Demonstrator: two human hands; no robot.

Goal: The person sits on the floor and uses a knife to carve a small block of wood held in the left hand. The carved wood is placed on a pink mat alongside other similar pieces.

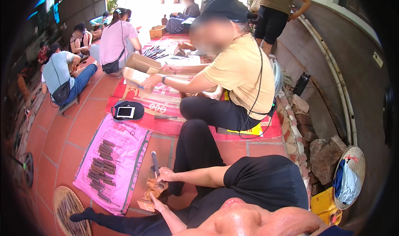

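Observation:
My right hand [167,174] is closed around the lower part of a carving chisel [155,160], whose long dark grey shaft points up and away. Just nearer to me, my left hand [157,203] grips a carved orange-brown wooden piece [156,188]. A pale, flat block end [146,205] sticks out by the left fingers. The chisel's working tip is hidden between hand and wood. Left of my hands lies a pink sack [132,153] with several dark carving tools [102,169] in rows. A round woven tray [58,194] by my foot holds more.
Across from me a person in a yellow shirt [232,66] holds a cardboard box [139,70] on a red mat [174,107]. A cap [139,111] with a white card lies at the mat's edge. Rocks [326,157] and a conical hat [358,165] are at right. Other people sit farther left.

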